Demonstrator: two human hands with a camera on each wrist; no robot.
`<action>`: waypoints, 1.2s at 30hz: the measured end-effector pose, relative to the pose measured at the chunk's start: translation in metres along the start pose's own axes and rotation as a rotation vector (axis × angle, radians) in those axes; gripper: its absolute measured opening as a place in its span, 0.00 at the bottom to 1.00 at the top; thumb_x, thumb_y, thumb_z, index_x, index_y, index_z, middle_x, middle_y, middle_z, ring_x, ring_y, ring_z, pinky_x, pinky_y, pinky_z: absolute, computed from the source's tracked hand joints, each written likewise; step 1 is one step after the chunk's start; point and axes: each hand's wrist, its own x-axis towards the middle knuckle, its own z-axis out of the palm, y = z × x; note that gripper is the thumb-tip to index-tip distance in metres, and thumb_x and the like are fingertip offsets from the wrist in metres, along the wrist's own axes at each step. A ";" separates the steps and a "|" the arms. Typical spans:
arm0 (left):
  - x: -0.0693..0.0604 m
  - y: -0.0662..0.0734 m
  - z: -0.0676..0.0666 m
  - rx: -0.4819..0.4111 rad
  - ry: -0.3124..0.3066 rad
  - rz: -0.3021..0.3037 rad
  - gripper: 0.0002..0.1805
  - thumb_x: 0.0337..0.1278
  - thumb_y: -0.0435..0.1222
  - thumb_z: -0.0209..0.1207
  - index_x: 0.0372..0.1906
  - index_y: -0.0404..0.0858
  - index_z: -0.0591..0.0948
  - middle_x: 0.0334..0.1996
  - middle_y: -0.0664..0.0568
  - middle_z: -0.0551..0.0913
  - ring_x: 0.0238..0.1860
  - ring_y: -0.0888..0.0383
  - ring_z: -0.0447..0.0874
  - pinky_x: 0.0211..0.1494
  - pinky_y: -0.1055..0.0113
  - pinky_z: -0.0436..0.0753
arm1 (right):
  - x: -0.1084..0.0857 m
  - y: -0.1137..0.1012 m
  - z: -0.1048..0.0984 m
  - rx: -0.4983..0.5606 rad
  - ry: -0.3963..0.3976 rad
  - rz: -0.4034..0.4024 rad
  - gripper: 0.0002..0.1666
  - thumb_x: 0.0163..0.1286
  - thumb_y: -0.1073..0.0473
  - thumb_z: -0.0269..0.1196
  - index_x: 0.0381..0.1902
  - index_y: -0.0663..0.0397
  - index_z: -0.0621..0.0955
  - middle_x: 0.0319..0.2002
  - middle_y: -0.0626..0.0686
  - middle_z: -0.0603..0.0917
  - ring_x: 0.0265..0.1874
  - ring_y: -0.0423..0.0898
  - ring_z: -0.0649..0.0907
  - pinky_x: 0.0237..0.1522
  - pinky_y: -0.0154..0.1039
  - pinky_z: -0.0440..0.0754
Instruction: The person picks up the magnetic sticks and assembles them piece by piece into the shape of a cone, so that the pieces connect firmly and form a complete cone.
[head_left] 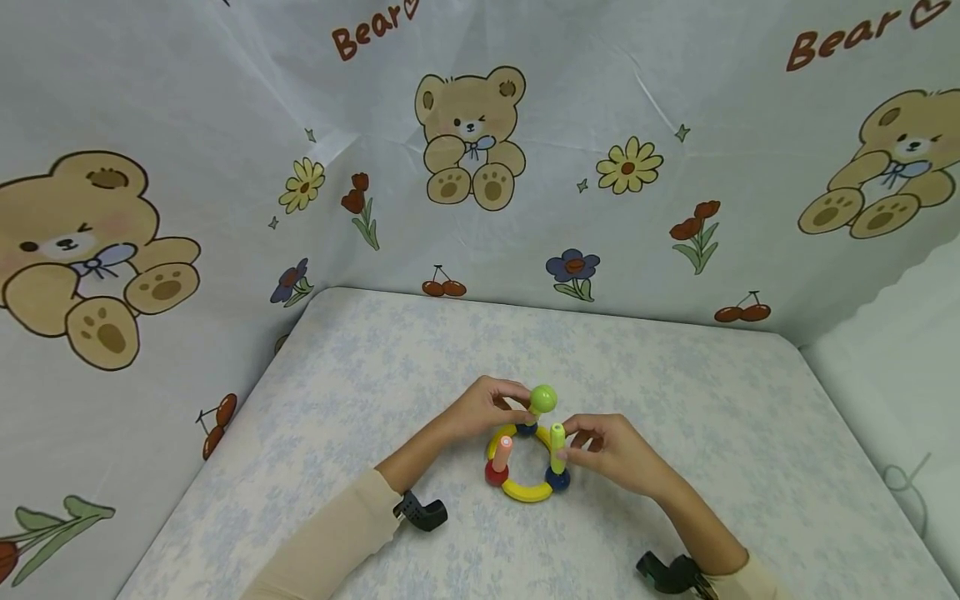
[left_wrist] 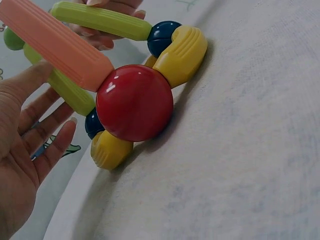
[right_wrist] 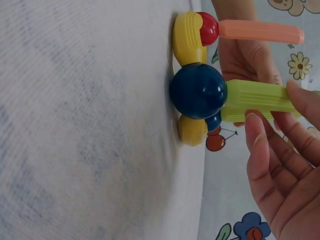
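On the table lies a ring of yellow curved pieces (head_left: 527,493) joined by balls, a red ball (left_wrist: 135,102) and two dark blue balls, one the right blue ball (right_wrist: 198,91). An orange rod (head_left: 503,454) rises from the red ball. My left hand (head_left: 491,407) pinches the far light green rod (left_wrist: 65,87), which stands on the far blue ball and carries a green ball (head_left: 543,398) on top. With thumb and fingertips, my right hand (head_left: 617,450) pinches the right light green rod (head_left: 557,448), upright on the near blue ball. Its top end is bare.
A pale blue-patterned cloth covers the table (head_left: 360,358). Behind and to the left hangs a white curtain (head_left: 562,83) printed with bears and flowers. A thin cable (head_left: 907,479) lies beyond the table's right edge. Each wrist wears a black camera.
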 end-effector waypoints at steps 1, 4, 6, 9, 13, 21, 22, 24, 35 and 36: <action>0.000 0.000 0.000 0.002 -0.001 0.002 0.11 0.62 0.31 0.68 0.49 0.38 0.89 0.45 0.53 0.88 0.46 0.54 0.85 0.44 0.62 0.85 | 0.001 0.000 0.000 0.000 -0.001 -0.003 0.10 0.68 0.53 0.71 0.44 0.47 0.88 0.41 0.46 0.88 0.36 0.42 0.85 0.35 0.38 0.82; 0.000 0.001 0.000 -0.002 -0.010 0.008 0.12 0.61 0.32 0.69 0.49 0.38 0.89 0.48 0.51 0.88 0.46 0.54 0.85 0.44 0.62 0.85 | 0.002 -0.001 -0.001 0.003 -0.003 -0.013 0.08 0.68 0.52 0.71 0.43 0.46 0.88 0.40 0.46 0.88 0.35 0.42 0.85 0.34 0.38 0.82; 0.001 0.002 0.000 -0.005 -0.020 0.009 0.13 0.61 0.32 0.69 0.50 0.38 0.89 0.49 0.50 0.87 0.46 0.52 0.86 0.44 0.61 0.85 | 0.002 -0.002 -0.001 0.005 -0.004 -0.017 0.08 0.67 0.52 0.71 0.42 0.46 0.88 0.39 0.46 0.88 0.35 0.42 0.85 0.33 0.38 0.82; 0.001 0.004 0.000 0.003 -0.030 0.013 0.13 0.61 0.32 0.69 0.51 0.37 0.88 0.50 0.49 0.87 0.47 0.50 0.85 0.45 0.61 0.86 | 0.003 -0.002 -0.002 0.006 -0.003 -0.018 0.08 0.67 0.53 0.71 0.42 0.46 0.88 0.39 0.47 0.88 0.35 0.42 0.85 0.33 0.38 0.82; 0.001 0.007 0.000 0.009 -0.042 0.017 0.13 0.61 0.31 0.69 0.51 0.36 0.88 0.50 0.48 0.87 0.48 0.50 0.85 0.45 0.61 0.86 | 0.003 -0.001 -0.002 0.005 -0.002 -0.013 0.08 0.68 0.53 0.71 0.42 0.46 0.88 0.40 0.46 0.88 0.35 0.42 0.85 0.33 0.38 0.82; 0.001 0.008 0.001 0.017 -0.069 0.020 0.12 0.61 0.31 0.69 0.49 0.37 0.89 0.49 0.48 0.87 0.50 0.53 0.83 0.45 0.59 0.86 | 0.003 -0.002 -0.001 0.005 0.002 -0.003 0.08 0.67 0.52 0.72 0.43 0.45 0.88 0.40 0.45 0.88 0.35 0.42 0.85 0.33 0.37 0.81; 0.001 0.008 0.001 0.014 -0.072 0.022 0.12 0.61 0.31 0.69 0.49 0.37 0.89 0.49 0.48 0.87 0.50 0.53 0.83 0.45 0.59 0.86 | 0.003 -0.002 -0.001 0.005 0.002 -0.001 0.08 0.67 0.52 0.72 0.42 0.45 0.88 0.40 0.45 0.88 0.35 0.42 0.85 0.32 0.37 0.81; 0.001 0.008 0.002 0.009 -0.074 0.026 0.12 0.61 0.31 0.69 0.50 0.36 0.89 0.49 0.47 0.87 0.50 0.52 0.83 0.46 0.57 0.86 | 0.003 -0.002 -0.001 0.001 0.002 0.000 0.08 0.67 0.52 0.72 0.42 0.45 0.88 0.40 0.45 0.88 0.34 0.42 0.85 0.32 0.37 0.81; 0.000 0.004 0.002 0.024 -0.072 0.030 0.12 0.60 0.31 0.70 0.48 0.40 0.90 0.49 0.54 0.88 0.50 0.58 0.84 0.46 0.61 0.86 | 0.004 -0.001 0.001 0.000 0.002 0.014 0.06 0.68 0.52 0.71 0.39 0.45 0.86 0.35 0.46 0.87 0.34 0.42 0.85 0.31 0.38 0.81; 0.000 0.004 0.002 0.024 -0.072 0.032 0.12 0.60 0.31 0.70 0.49 0.40 0.90 0.49 0.54 0.88 0.50 0.58 0.84 0.46 0.61 0.86 | 0.004 -0.001 0.001 0.002 0.002 0.014 0.06 0.68 0.52 0.71 0.39 0.45 0.86 0.35 0.46 0.87 0.34 0.42 0.85 0.32 0.38 0.81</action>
